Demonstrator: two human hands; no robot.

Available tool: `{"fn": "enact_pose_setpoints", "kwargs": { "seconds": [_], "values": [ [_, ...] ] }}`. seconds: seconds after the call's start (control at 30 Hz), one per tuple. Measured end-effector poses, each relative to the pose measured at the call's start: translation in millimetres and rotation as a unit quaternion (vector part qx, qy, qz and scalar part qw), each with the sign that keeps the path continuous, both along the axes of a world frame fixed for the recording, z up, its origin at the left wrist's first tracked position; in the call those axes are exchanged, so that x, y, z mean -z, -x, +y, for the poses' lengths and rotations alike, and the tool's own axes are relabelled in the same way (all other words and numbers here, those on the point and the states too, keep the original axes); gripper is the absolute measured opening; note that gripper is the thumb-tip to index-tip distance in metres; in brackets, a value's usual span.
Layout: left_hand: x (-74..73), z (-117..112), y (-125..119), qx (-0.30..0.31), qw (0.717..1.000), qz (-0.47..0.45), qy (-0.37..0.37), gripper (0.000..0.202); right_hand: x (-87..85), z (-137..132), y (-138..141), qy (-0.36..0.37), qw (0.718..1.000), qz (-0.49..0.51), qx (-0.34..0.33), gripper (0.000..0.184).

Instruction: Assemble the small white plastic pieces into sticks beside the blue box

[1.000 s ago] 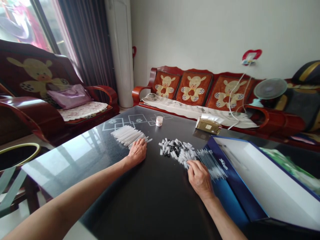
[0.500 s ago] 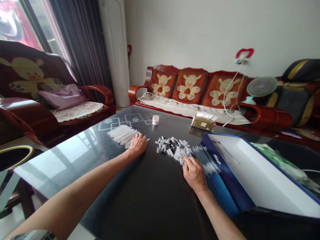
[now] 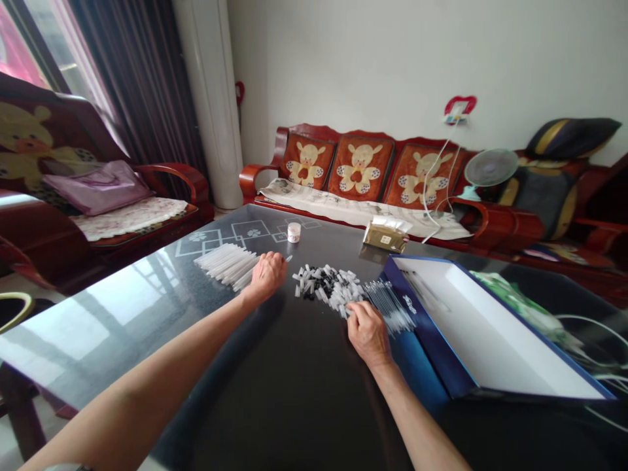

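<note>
My left hand (image 3: pixel 269 273) is closed at the right end of a row of whitish pen barrels (image 3: pixel 226 265). From its fingers pokes the pale tip of one pen barrel (image 3: pixel 289 258). My right hand (image 3: pixel 369 332) has thumb and fingers pinched together at the near edge of a heap of white and black pen caps (image 3: pixel 330 285). Whatever lies between those fingertips is too small to make out. Beside the right hand, a bundle of thin clear pen refills (image 3: pixel 390 306) rests against the blue box.
An open blue box (image 3: pixel 471 327) with a white inside takes up the table's right side, beside a green plastic package (image 3: pixel 520 307). Farther back stand a small white jar (image 3: pixel 294 233) and a tissue pack (image 3: pixel 386 237). Wooden sofas surround the dark table (image 3: pixel 294 392).
The view has swung slightly to the right. My left hand has shifted a little away from me with the pen barrel tip still showing; my right hand stays at the caps.
</note>
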State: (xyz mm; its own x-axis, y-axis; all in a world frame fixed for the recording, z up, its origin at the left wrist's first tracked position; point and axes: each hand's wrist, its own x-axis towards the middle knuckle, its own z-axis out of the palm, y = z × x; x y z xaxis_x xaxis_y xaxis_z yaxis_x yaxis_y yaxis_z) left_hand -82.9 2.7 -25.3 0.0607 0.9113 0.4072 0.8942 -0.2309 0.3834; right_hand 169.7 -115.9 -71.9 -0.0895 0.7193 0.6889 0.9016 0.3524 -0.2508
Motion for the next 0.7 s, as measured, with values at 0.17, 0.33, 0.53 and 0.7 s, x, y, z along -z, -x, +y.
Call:
{"fn": "enact_pose_setpoints", "kwargs": {
  "seconds": [0.17,0.33,0.53,0.7],
  "values": [
    [-4.2,0.8,-15.5,0.01,0.954,-0.284,0.097,0.024,-1.1,-1.0,-0.2,0.006,1.0,0.002,0.002,0.025],
    [-0.1,-0.7,-28.2,0.081,0.785,-0.567,0.236,0.035,1.3,1.2,-0.9,-0.012,1.0,0.011,-0.005,0.024],
    [8.8,-11.0,-38.4,0.186,0.689,-0.639,0.286,0.039,3.2,2.7,-2.1,-0.029,0.999,0.022,-0.011,0.024],
    [27.9,-13.4,-44.6,0.201,0.809,-0.53,0.158,0.041,1.8,1.3,-0.1,-0.033,0.999,0.033,-0.014,0.024]
  ]
}}
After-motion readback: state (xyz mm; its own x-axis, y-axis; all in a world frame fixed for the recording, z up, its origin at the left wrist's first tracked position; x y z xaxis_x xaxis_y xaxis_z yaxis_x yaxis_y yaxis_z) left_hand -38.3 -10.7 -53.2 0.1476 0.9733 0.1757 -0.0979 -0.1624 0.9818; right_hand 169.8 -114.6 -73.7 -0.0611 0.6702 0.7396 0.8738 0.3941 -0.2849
